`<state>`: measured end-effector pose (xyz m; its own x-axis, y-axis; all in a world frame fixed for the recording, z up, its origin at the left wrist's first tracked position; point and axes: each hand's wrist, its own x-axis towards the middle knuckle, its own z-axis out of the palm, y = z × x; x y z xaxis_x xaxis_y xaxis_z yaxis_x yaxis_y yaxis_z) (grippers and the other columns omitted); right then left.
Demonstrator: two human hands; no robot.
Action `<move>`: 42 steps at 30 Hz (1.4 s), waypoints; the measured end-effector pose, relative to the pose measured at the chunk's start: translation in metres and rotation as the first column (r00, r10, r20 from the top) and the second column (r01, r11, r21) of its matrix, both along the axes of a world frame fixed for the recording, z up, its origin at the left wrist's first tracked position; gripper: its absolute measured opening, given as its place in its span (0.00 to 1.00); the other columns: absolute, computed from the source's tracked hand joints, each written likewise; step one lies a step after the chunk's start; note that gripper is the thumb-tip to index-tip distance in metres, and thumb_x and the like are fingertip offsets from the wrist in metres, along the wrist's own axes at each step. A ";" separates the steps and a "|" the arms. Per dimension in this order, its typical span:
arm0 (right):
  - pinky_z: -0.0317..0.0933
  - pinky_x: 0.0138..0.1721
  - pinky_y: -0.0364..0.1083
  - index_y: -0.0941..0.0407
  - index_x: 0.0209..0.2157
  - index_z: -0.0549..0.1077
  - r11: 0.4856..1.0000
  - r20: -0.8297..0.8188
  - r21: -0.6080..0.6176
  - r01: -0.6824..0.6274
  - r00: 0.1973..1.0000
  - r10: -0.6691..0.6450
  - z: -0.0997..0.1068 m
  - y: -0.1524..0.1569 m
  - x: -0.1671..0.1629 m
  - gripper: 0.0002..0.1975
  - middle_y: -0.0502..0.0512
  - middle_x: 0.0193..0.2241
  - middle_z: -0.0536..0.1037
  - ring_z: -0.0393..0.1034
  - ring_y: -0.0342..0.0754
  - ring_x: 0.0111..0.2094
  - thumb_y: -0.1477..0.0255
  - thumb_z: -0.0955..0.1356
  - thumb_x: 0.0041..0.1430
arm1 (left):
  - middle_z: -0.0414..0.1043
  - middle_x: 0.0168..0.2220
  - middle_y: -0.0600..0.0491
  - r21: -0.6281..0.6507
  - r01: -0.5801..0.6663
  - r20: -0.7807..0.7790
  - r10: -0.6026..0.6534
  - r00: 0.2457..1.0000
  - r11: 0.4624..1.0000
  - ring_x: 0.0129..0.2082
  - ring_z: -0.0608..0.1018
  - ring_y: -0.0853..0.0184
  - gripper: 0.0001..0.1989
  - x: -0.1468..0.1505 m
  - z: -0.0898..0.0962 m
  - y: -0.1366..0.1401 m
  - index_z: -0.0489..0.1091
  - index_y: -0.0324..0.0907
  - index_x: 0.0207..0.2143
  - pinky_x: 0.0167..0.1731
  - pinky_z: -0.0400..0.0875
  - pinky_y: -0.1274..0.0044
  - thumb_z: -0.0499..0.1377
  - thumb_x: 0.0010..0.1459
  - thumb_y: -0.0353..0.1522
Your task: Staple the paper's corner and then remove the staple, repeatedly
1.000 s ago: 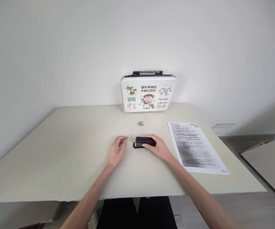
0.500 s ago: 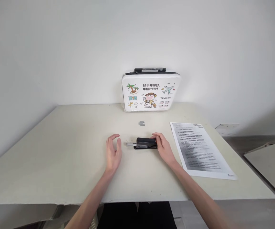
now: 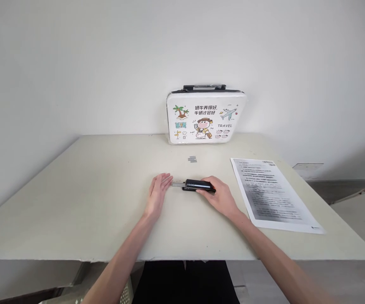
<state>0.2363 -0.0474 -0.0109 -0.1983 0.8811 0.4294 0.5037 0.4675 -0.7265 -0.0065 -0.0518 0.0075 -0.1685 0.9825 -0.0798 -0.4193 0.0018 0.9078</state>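
Where the table's point(image 3: 90, 228) near edge crosses the view, slightly ragged along its line, black-clad legs point(image 3: 185, 283) show below it. The left arm point(image 3: 127, 247) and right arm point(image 3: 264, 245) come in over that edge, well apart, with a widening wedge of tabletop between them.

Further in, around the middle of the table, the stapler point(image 3: 198, 184) lies lengthwise from left to right, well inside every edge. The right hand point(image 3: 220, 196) grips its right end, thumb along the near side and fingers over the far side. A metal tray point(image 3: 178, 184) sticks out of the stapler's left end. The left hand point(image 3: 157, 194) is at the tray's tip, fingers stretched out and close together; whether they pinch the metal, I cannot tell. From this hand a broad stretch of tabletop runs to the left edge.

On the right, a printed paper point(image 3: 274, 196) lies slanted, its near left corner beside the right arm and a strip of table between it and the right edge. The gap between the right hand and the paper is narrow.

Beyond the stapler, a few grey staple strips point(image 3: 192, 159) lie together. Behind them, near the far edge, the white case point(image 3: 206, 118) stands upright before the wall point(image 3: 106, 63).
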 end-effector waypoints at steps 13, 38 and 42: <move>0.72 0.46 0.53 0.49 0.43 0.77 0.738 0.222 0.653 -0.169 0.975 0.026 0.016 -0.023 -0.042 0.15 0.54 0.42 0.82 0.74 0.52 0.50 0.84 0.67 0.65 | 0.76 0.54 0.34 -0.162 0.321 0.574 -0.176 0.800 0.933 0.55 0.79 0.51 0.22 -0.012 -0.001 -0.001 0.73 0.32 0.50 0.57 0.71 0.61 0.47 0.74 0.40; 0.67 0.51 0.57 0.48 0.45 0.79 0.807 0.264 0.586 -0.073 0.959 -0.105 0.020 -0.024 -0.015 0.20 0.53 0.45 0.83 0.73 0.55 0.53 0.85 0.63 0.64 | 0.81 0.50 0.43 -0.090 0.406 0.293 -0.365 0.884 0.910 0.52 0.81 0.62 0.09 -0.004 -0.008 -0.007 0.80 0.36 0.44 0.58 0.71 0.72 0.59 0.69 0.27; 0.68 0.50 0.58 0.47 0.45 0.78 0.817 0.141 0.577 0.020 0.982 -0.124 0.023 -0.024 -0.005 0.18 0.53 0.43 0.83 0.73 0.56 0.50 0.83 0.65 0.63 | 0.79 0.49 0.41 -0.133 0.396 0.336 -0.334 0.880 0.909 0.48 0.82 0.63 0.09 -0.005 -0.002 -0.007 0.78 0.36 0.44 0.48 0.76 0.75 0.58 0.68 0.26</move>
<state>0.2308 -0.0709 0.0121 -0.2569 0.5021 0.8257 0.6395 0.7289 -0.2443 -0.0111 -0.0589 0.0058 0.2614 0.9290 -0.2619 -0.6052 0.3691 0.7053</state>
